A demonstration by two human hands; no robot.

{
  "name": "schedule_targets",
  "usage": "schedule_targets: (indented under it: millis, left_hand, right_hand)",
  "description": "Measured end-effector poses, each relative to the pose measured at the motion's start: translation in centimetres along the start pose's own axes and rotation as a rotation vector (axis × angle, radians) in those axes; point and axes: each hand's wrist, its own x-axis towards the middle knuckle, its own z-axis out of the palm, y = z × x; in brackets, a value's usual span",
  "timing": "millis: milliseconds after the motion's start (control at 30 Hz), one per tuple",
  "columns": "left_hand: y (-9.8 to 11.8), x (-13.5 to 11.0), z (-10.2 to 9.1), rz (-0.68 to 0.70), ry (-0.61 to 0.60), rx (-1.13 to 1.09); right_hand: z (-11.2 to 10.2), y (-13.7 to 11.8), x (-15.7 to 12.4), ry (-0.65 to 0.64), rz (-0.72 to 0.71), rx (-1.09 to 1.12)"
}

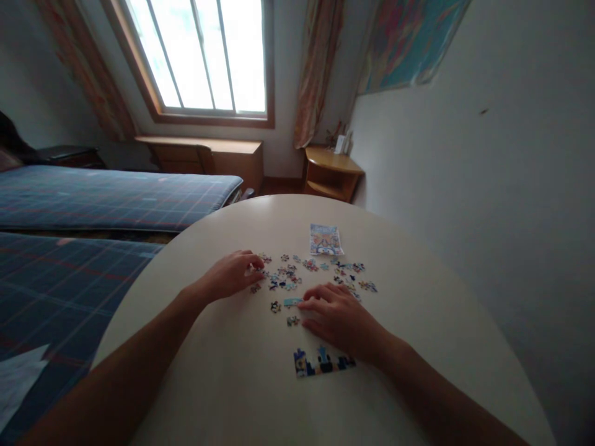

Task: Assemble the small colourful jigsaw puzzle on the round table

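Table (209, 378): bears all parts. Right hand (341, 314): fingers loosely spread, thumb apart, fingertips at a blue piece (290, 302). Left hand (231, 273): fingers curled beside the loose pieces (276, 306); whether they pinch one cannot be told. Strip (326, 364), nearest the wearer: joined, apparently a small share of the whole. Card (326, 239): beyond. Loose pieces: mid-table, mostly unjoined.

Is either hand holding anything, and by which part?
Cannot be told: the right hand is at the right end of a light-blue strip; the left hand is beside loose puzzle pieces.
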Motion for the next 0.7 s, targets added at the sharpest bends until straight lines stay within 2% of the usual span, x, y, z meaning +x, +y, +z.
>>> schedule_targets:
  millis: [267, 467, 567, 700]
  left_hand:
    - [0.9, 0.0, 0.4, 0.069, 0.078, 0.013]
    - [-0.7, -0.4, -1.2, -0.208, 0.096, 0.102]
    - [-0.6, -0.3, -1.3, -0.224, 0.087, 0.087]
    - [0.2, -0.3, -0.9, -0.183, 0.005, 0.030]
  right_hand:
    - [-0.3, 0.3, 0.0, -0.031, -0.044, 0.033]
    - [-0.8, 0.9, -0.4, 0.017, -0.025, 0.019]
    - [-1.0, 1.5, -0.6, 0.066, 0.002, -0.008]
    - [-1.1, 1.9, -0.7, 0.084, 0.017, -0.025]
